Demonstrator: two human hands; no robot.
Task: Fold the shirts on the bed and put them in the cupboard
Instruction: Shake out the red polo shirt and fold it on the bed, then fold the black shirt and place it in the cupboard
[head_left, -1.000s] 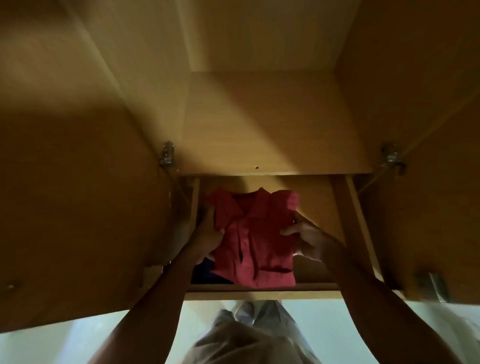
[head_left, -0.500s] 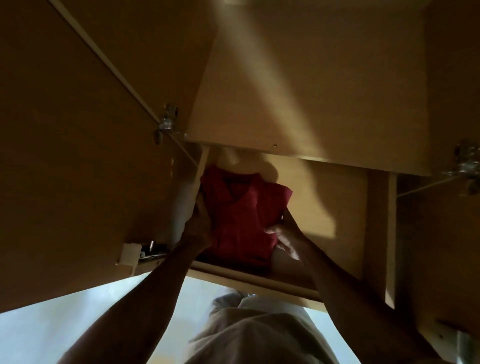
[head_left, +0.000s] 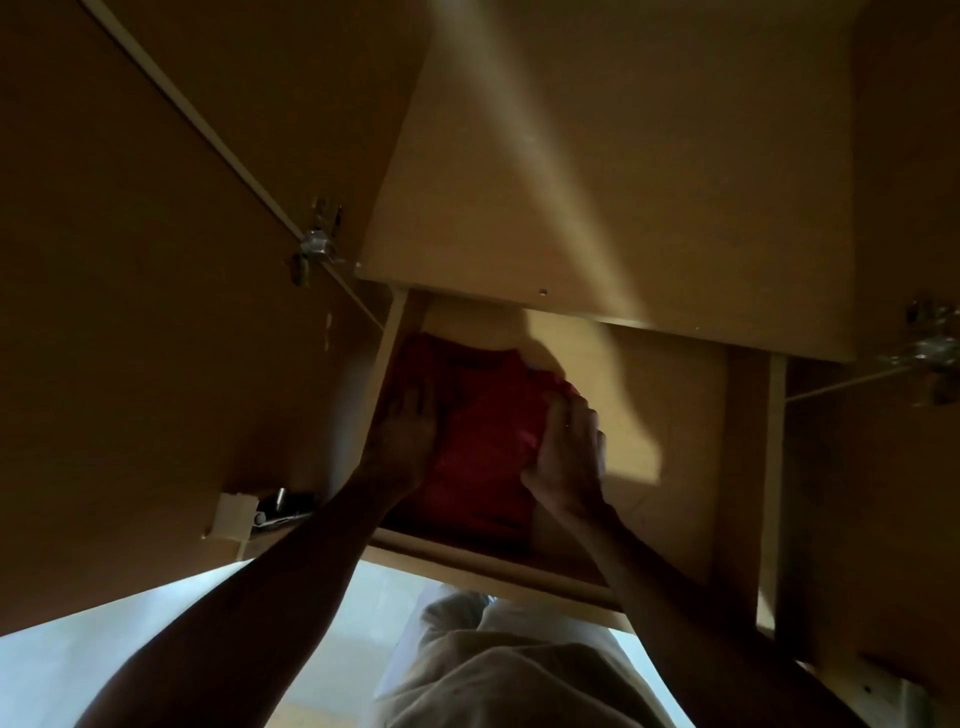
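Note:
A folded red shirt (head_left: 483, 426) lies inside a wooden cupboard compartment, on the lower shelf (head_left: 493, 558), towards its left side. My left hand (head_left: 405, 436) rests flat on the shirt's left part with fingers stretched forward. My right hand (head_left: 569, 457) lies against the shirt's right edge, fingers pointing inward; the dim light hides whether they curl round the cloth. What lies beneath the shirt is hidden.
The shelf above (head_left: 623, 208) overhangs the compartment. An open cupboard door (head_left: 156, 312) stands at the left with a metal hinge (head_left: 317, 244). A vertical divider (head_left: 748, 467) bounds the compartment on the right. Pale floor (head_left: 104, 649) shows below.
The red shirt has gone deeper and leftward into the compartment. My left hand moved from the shirt's side onto its top, and my right hand slid further in along the right edge.

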